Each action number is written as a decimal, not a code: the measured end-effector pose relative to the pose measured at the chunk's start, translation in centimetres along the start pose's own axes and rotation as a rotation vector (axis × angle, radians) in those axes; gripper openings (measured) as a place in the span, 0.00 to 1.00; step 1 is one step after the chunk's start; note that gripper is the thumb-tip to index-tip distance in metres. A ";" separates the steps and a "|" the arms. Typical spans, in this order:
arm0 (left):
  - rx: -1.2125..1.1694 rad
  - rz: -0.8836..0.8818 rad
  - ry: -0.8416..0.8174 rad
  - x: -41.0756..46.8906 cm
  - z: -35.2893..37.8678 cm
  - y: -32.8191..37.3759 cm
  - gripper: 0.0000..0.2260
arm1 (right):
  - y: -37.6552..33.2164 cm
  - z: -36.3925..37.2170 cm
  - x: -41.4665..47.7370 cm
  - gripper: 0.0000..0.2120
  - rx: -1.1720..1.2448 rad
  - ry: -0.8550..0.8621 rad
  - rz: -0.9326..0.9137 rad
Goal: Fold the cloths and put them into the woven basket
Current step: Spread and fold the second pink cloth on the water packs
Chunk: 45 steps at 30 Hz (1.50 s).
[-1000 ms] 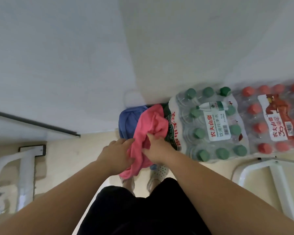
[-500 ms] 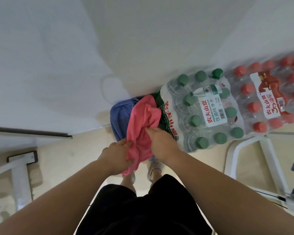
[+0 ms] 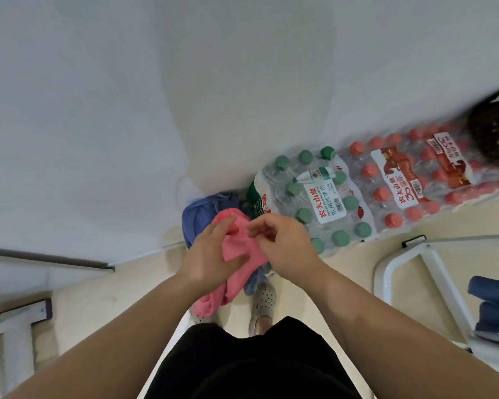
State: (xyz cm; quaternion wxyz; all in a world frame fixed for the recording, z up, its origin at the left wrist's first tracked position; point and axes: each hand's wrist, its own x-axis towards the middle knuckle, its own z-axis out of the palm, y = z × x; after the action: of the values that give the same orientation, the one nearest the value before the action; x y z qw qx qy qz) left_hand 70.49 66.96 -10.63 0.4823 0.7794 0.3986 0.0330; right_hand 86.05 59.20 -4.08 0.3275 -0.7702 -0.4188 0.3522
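Got pink cloth (image 3: 239,249) clamped in left grip (image 3: 211,254), mid-air above the feet, long axis dangling down toward the body. Right grip (image 3: 280,240) just beside the top edge, fingers curled (pinching cloth or nothing? can't tell). Counting: one pink, one blue cloth (image 3: 202,217) on the floor at the wall, two bottle packs (image 3: 314,197).

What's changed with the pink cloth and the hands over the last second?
The pink cloth, whose top end was up by the green-capped water pack, has been drawn in toward the person and hangs bunched from the left hand, which holds it. The right hand has shifted to the cloth's top edge, fingers curled; whether it pinches is unclear. The blue cloth and the red-capped pack stayed put.
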 end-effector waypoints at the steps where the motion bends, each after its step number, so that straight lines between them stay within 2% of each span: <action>1: 0.002 0.035 0.005 0.1 -0.3 1.2 0.36 | -0.6 -0.6 -0.2 0.16 0.048 0.015 0.018; 4: -0.001 0.070 0.034 -0.3 -0.5 4.4 0.35 | -2.4 -2.4 -0.9 0.16 0.216 0.055 0.083; 6: -0.042 0.080 0.118 -1.1 -0.3 6.1 0.34 | -3.4 -3.5 -1.4 0.19 0.294 0.064 0.091; 7: -0.049 0.080 0.182 -1.4 -0.1 6.8 0.32 | -3.8 -4.1 -1.7 0.21 0.346 0.059 0.094; 10: -0.029 0.022 0.401 -2.2 0.8 8.8 0.14 | -4.4 -5.8 -2.6 0.22 0.449 0.030 0.049; 14: 0.019 -0.060 0.530 -3.7 2.1 10.7 0.11 | -3.5 -8.9 -4.0 0.23 0.414 -0.010 -0.067; 17: 0.009 -0.143 0.549 -5.2 3.5 12.4 0.08 | -2.0 -11.9 -5.4 0.20 0.389 -0.018 -0.136; 19: -0.045 -0.133 0.495 -6.3 4.5 14.5 0.06 | -0.7 -13.9 -6.4 0.18 0.327 -0.054 -0.203; 21: -0.170 -0.105 0.419 -7.4 5.1 17.1 0.04 | 0.7 -15.7 -7.2 0.21 0.310 -0.101 -0.220; 24: -0.248 -0.078 0.446 -8.7 5.5 20.4 0.04 | 3.1 -18.0 -8.3 0.27 0.343 -0.183 -0.234; 27: -0.334 -0.037 0.421 -9.6 6.1 23.6 0.04 | 4.8 -19.9 -9.8 0.29 0.314 -0.268 -0.327; 29: -0.329 0.001 0.330 -9.8 6.7 25.8 0.10 | 5.3 -21.0 -10.8 0.27 0.206 -0.184 -0.440; 32: -0.093 0.072 0.291 -9.6 8.1 27.9 0.17 | 5.3 -23.0 -11.9 0.12 0.074 0.053 -0.599; 35: -0.011 0.131 0.320 -8.9 9.8 29.6 0.13 | 5.0 -25.7 -12.5 0.09 0.100 0.065 -0.557; 38: -0.130 0.172 0.298 -8.2 11.0 30.3 0.10 | 5.3 -28.2 -12.8 0.09 0.096 0.012 -0.522; 43: -0.143 0.149 0.510 -6.5 13.4 30.7 0.11 | 6.3 -30.7 -13.9 0.10 0.120 -0.012 -0.461; 45: -0.133 0.156 0.536 -5.6 14.2 30.5 0.12 | 6.5 -31.3 -14.2 0.11 0.141 -0.017 -0.463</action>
State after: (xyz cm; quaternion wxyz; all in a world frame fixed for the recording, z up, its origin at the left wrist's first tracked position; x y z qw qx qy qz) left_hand 90.83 46.33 7.39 0.4056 0.7378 0.4479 0.3009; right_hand 108.57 37.38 11.38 0.4490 -0.6261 -0.5613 0.3024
